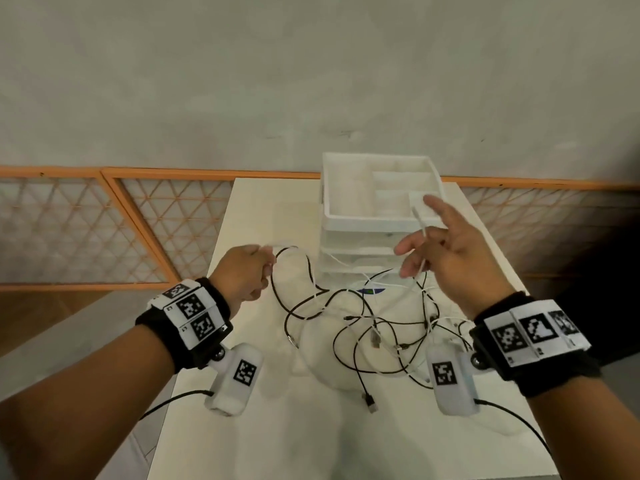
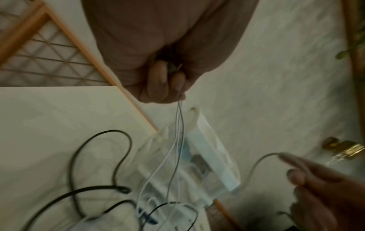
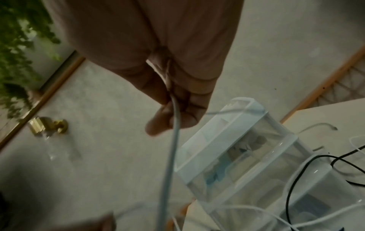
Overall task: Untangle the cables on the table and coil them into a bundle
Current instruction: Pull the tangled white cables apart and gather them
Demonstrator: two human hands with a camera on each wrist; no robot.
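A tangle of black cables (image 1: 363, 317) and white cables lies on the white table (image 1: 242, 427). My left hand (image 1: 256, 268) is raised over the table's left side, fingers curled, and pinches thin white cable strands (image 2: 177, 140) that hang down into the tangle. My right hand (image 1: 446, 247) is raised at the right and holds a white cable (image 1: 420, 223) between its fingers, index finger and thumb stretched out. The cable's short end sticks up above the hand. In the right wrist view the white cable (image 3: 169, 156) drops from the curled fingers (image 3: 187, 112).
A white plastic drawer unit (image 1: 363, 220) with an open top tray stands at the table's far side, just behind the tangle. An orange lattice railing (image 1: 104, 230) runs beyond the table. A brass fitting (image 3: 49, 125) and a green plant (image 3: 19, 39) lie off to the right.
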